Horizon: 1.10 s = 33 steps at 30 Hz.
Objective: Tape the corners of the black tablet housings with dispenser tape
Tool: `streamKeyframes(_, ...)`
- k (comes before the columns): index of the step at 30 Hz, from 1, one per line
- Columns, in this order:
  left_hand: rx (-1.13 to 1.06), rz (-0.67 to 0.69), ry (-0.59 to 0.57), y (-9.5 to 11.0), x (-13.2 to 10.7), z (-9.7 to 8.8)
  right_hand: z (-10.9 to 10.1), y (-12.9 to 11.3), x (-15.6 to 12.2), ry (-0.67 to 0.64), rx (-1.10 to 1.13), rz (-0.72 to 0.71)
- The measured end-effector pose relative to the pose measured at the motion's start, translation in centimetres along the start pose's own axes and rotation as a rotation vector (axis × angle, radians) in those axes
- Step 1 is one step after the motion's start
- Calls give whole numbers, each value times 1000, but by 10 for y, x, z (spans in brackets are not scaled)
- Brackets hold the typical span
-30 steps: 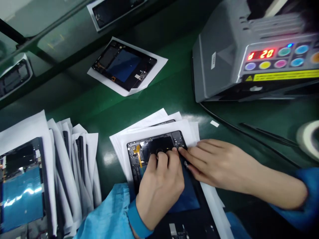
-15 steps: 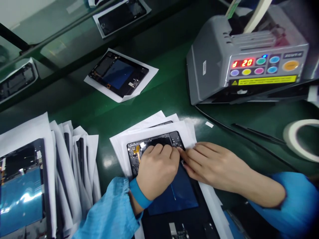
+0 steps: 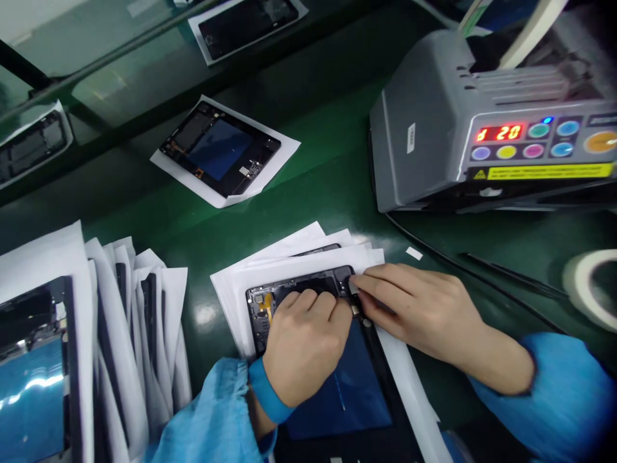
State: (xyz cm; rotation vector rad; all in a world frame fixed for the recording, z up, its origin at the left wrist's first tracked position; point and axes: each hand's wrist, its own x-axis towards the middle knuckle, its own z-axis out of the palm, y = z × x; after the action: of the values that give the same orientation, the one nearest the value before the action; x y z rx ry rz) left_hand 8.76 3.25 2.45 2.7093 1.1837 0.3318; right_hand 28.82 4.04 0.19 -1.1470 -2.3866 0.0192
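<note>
An opened tablet [image 3: 357, 386] with a blue battery panel lies on white sheets in front of me. My left hand [image 3: 308, 337], a blue band at its wrist, rests over the tablet's upper half with its fingers curled under. Its fingertips are hidden, so I cannot see what they hold. At the tablet's upper right edge, my right hand [image 3: 409, 305] pinches a small grey piece [image 3: 354, 285] between thumb and forefinger. An orange flex cable [image 3: 266, 307] shows to the left of my left hand. Beneath the tablet, several white sheets [image 3: 294, 241] are layered with another dark device.
At the left stands a stack of tablets between white sheets [image 3: 166, 334]. Another opened tablet [image 3: 222, 145] lies farther back. A grey tape dispenser [image 3: 424, 128] with a lit display is at the right, near its cable, black tweezers [image 3: 511, 275] and a tape roll [image 3: 581, 289].
My right hand has moved a little away from my left, and the grey piece now shows in its fingers. My left hand stays curled over the tablet. The view has shifted slightly.
</note>
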Motion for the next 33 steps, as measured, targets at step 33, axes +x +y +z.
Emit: streamKeyframes(33,-8,-8,-21,-1,1,2,-13,-14,-2,-177,-67,-76)
